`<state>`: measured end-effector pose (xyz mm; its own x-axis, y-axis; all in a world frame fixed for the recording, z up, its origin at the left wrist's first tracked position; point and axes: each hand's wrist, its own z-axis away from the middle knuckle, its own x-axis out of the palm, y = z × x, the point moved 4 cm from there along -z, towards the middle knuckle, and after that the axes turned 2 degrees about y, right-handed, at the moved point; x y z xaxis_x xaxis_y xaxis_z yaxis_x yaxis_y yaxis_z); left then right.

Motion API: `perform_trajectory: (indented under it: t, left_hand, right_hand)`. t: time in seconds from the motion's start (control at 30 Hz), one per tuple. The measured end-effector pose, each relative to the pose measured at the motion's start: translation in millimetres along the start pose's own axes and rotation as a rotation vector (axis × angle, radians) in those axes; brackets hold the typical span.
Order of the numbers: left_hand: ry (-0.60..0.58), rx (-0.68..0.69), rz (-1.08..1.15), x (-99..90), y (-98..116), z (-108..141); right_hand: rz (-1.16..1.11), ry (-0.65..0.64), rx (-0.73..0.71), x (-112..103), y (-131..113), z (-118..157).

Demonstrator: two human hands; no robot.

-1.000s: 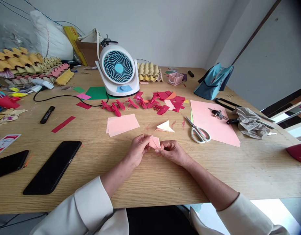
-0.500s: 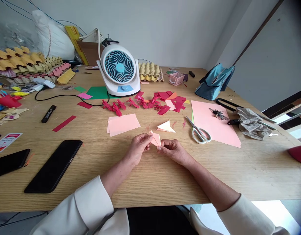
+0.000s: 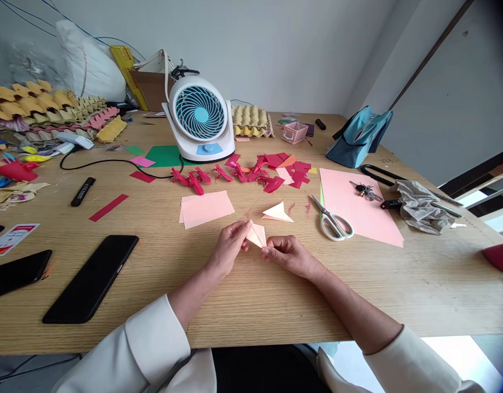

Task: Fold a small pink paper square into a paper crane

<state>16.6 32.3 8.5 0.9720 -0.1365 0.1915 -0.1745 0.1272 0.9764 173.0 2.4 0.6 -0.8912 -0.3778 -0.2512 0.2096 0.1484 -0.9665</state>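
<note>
One piece of folded pink paper [image 3: 257,234] is held over the tabletop [image 3: 259,311], in from the middle of its near edge. The left hand [image 3: 231,244] pinches the paper's left end between thumb and fingers; the right hand [image 3: 291,254] pinches its corner nearest the near edge. Just beyond lies a pale folded paper [image 3: 278,212]. Scissors [image 3: 337,226] lie over the left edge of a large pink sheet [image 3: 374,226]; a desk fan [image 3: 201,115] stands toward the far edge.
</note>
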Motion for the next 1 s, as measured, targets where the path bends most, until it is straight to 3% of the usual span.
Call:
perform_trajectory:
  t: [0.23, 0.5, 0.73, 1.0]
  left_hand:
    - [-0.037, -0.035, 0.032, -0.4, -2.9, -0.2]
    - [-0.047, 0.187, -0.246, -3.7, -1.8, -2.9]
    - [-0.046, 0.252, -0.425, -3.7, 1.0, -1.2]
    - [-0.063, 0.189, -0.255, -0.2, 2.2, 1.5]
  right_hand:
    - [-0.041, 0.055, 0.044, -1.5, 7.7, -1.6]
    - [-0.053, 0.049, 0.031, -1.1, 10.4, -1.9]
    - [-0.033, 0.018, 0.002, -0.1, 5.5, -0.5]
    - [-0.072, 0.068, -0.003, -0.9, 3.9, -1.8]
